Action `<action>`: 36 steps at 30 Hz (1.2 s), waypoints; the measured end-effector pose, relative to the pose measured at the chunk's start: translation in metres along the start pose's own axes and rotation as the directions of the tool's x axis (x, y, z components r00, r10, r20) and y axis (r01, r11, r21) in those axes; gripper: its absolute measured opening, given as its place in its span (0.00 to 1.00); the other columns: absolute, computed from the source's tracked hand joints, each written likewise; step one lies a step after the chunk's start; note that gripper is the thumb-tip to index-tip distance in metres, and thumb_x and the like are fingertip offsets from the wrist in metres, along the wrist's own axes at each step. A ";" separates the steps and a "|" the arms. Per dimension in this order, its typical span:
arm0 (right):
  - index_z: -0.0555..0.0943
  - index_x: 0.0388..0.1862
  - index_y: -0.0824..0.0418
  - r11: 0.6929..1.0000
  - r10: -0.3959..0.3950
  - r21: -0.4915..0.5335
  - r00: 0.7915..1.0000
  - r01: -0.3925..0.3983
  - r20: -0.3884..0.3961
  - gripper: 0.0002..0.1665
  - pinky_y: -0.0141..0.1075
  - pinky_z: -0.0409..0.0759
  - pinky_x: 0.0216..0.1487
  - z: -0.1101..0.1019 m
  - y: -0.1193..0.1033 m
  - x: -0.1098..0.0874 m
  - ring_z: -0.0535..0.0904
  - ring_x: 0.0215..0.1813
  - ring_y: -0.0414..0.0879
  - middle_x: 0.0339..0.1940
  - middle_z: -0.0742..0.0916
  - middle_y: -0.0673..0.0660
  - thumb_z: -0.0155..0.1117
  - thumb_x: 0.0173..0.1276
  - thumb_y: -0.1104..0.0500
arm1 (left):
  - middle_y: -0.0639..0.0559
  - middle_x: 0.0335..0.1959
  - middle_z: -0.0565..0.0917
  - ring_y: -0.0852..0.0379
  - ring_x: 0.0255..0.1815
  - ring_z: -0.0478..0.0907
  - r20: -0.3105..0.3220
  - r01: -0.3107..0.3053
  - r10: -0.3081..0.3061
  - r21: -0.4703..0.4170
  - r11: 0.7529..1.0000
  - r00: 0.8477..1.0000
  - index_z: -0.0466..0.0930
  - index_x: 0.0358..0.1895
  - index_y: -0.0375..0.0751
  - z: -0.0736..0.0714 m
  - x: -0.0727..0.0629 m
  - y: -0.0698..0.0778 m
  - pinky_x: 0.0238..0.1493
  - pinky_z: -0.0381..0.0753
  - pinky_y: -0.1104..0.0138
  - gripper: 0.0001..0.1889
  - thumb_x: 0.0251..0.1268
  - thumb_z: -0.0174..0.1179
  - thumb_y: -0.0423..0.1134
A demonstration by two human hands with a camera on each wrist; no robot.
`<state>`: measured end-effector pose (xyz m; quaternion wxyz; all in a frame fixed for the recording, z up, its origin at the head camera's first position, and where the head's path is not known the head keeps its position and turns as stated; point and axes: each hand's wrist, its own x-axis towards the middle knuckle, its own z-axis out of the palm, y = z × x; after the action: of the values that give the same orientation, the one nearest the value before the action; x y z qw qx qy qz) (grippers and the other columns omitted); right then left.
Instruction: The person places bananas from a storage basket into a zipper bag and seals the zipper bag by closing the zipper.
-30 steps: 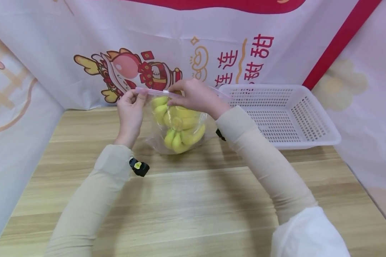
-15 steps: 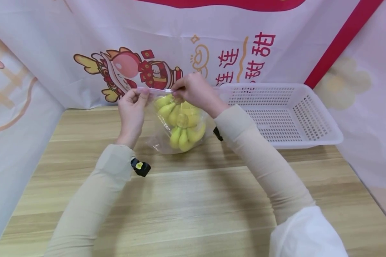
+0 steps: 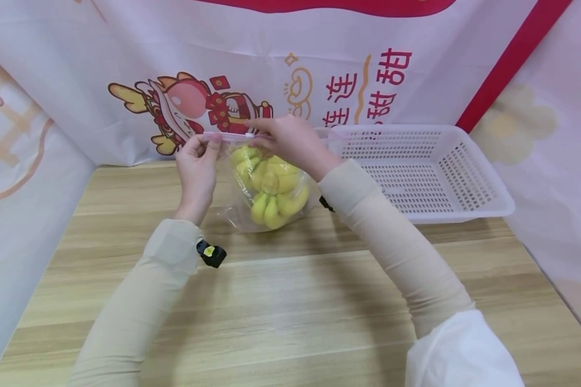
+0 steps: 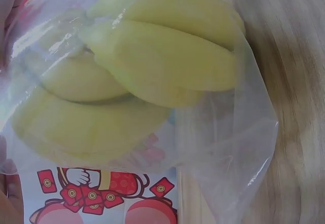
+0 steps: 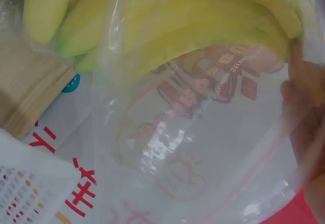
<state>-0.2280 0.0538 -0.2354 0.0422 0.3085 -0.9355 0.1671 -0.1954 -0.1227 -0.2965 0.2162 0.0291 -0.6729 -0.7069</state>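
Observation:
A clear plastic slider bag [image 3: 237, 215] with a pink zip strip holds a bunch of yellow bananas [image 3: 276, 185] near the back of the table. My left hand [image 3: 197, 174] pinches the strip's left end between thumb and fingers. At the white slider [image 3: 249, 135], my right hand [image 3: 295, 142] has its thumb and fingertips on the strip from the right. In the left wrist view the bananas [image 4: 157, 56] lie against the film, and only bits of the left fingers [image 4: 12, 198] show at the edge. The right hand's fingers [image 5: 307, 127] appear at the right border of the right wrist view.
A white perforated plastic basket [image 3: 501, 201] stands on the wooden table [image 3: 271, 312] at the back right, close behind the right forearm. A printed cloth [image 3: 222, 43] hangs along the back, with more cloth at both sides. Black wrist cameras [image 3: 212, 253] sit under the cuffs.
The right hand has shifted slightly left along the strip, its index finger now raised more. The bag and bananas have swayed a little. The left hand keeps its pinch, almost still.

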 end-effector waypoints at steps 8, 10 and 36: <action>0.83 0.54 0.49 0.996 0.002 -0.092 0.999 -0.005 -0.038 0.19 0.39 0.81 0.53 0.003 -0.006 0.002 0.85 0.50 0.47 0.51 0.88 0.50 0.53 0.72 0.46 | 0.63 0.27 0.83 0.68 0.33 0.79 -0.006 0.011 -0.011 -0.010 1.000 1.000 0.79 0.30 0.52 0.001 0.000 0.001 0.42 0.80 0.78 0.05 0.63 0.59 0.43; 0.83 0.55 0.50 0.997 0.015 -0.078 0.999 -0.018 -0.032 0.19 0.39 0.81 0.52 0.002 -0.006 0.003 0.85 0.48 0.47 0.51 0.88 0.51 0.54 0.71 0.47 | 0.63 0.28 0.83 0.68 0.33 0.80 -0.014 0.016 -0.016 -0.007 1.000 1.000 0.79 0.30 0.51 0.002 0.000 0.001 0.42 0.80 0.78 0.05 0.64 0.59 0.42; 0.84 0.50 0.61 0.995 -0.046 0.084 0.999 0.047 -0.008 0.17 0.36 0.79 0.56 0.003 0.006 0.002 0.83 0.49 0.47 0.46 0.88 0.57 0.56 0.71 0.52 | 0.63 0.29 0.82 0.67 0.34 0.77 -0.040 0.062 -0.060 0.057 0.996 0.997 0.80 0.33 0.49 -0.006 0.003 0.002 0.41 0.77 0.79 0.07 0.62 0.60 0.46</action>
<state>-0.2333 0.0560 -0.2390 0.0359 0.3311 -0.9200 0.2063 -0.1957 -0.1298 -0.2948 0.2065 0.0695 -0.6876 -0.6926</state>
